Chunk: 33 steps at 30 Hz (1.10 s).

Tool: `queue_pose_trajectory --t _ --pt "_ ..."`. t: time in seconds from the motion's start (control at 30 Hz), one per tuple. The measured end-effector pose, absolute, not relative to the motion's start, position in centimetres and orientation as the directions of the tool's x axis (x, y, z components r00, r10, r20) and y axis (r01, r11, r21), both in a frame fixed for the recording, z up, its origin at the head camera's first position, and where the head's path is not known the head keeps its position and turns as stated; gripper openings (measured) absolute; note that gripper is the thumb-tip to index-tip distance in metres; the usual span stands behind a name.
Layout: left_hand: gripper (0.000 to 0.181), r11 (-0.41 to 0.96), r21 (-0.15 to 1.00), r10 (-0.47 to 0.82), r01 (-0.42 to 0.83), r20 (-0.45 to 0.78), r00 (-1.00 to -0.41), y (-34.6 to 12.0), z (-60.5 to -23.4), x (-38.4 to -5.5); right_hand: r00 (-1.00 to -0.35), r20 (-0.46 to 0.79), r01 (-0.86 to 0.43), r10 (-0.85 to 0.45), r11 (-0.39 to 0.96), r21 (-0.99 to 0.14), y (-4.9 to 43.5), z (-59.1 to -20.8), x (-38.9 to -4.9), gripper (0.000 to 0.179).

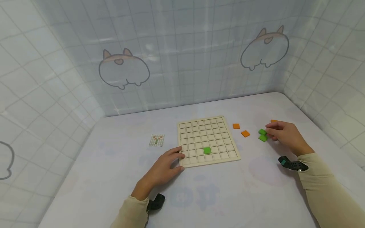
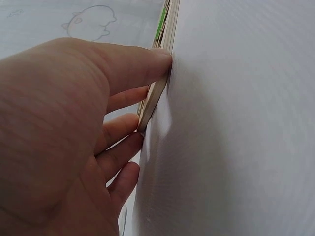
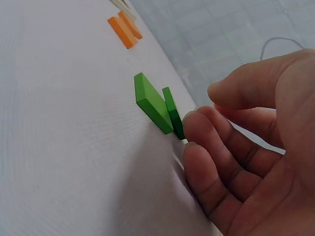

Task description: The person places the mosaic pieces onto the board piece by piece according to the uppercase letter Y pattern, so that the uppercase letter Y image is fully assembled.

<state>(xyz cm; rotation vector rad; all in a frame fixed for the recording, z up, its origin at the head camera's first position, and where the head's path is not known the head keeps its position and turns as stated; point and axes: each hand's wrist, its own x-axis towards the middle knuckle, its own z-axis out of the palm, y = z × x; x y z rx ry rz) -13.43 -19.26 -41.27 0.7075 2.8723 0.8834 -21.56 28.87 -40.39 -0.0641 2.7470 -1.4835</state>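
Note:
My left hand (image 1: 164, 165) rests at the left side of a pale square grid board (image 1: 201, 133). In the left wrist view, its thumb (image 2: 142, 64) lies against the board's edge (image 2: 156, 91), the other fingers loosely spread beside it. One green tile (image 1: 207, 150) sits in a cell near the board's front. My right hand (image 1: 286, 134) is over two loose green tiles (image 1: 263, 138) right of the board. Its fingertips (image 3: 197, 125) are right at the farther green tile (image 3: 172, 110), with a gap between thumb and fingers and nothing held.
Two orange tiles (image 1: 236, 126) lie between the board and the green ones. Another orange tile (image 1: 274, 121) shows partly behind the right hand. A small pattern card (image 1: 156, 140) lies left of the board. Tiled-print curtains (image 1: 194, 63) stand around the white table (image 1: 114, 177).

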Motion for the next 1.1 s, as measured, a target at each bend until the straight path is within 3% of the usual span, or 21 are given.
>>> queue_pose_trajectory --t 0.63,1.1 --pt "0.04 0.73 0.555 0.436 0.399 0.073 -0.897 -19.1 -41.1 -13.4 -0.993 0.106 -0.103 -0.044 0.747 -0.656 27.9 -41.1 -21.9 0.039" --pt "0.04 0.722 0.565 0.44 0.4 0.071 -0.895 -19.2 -40.9 -13.4 -0.988 0.128 -0.151 -0.091 0.77 -0.62 27.3 -41.1 -21.7 0.036"
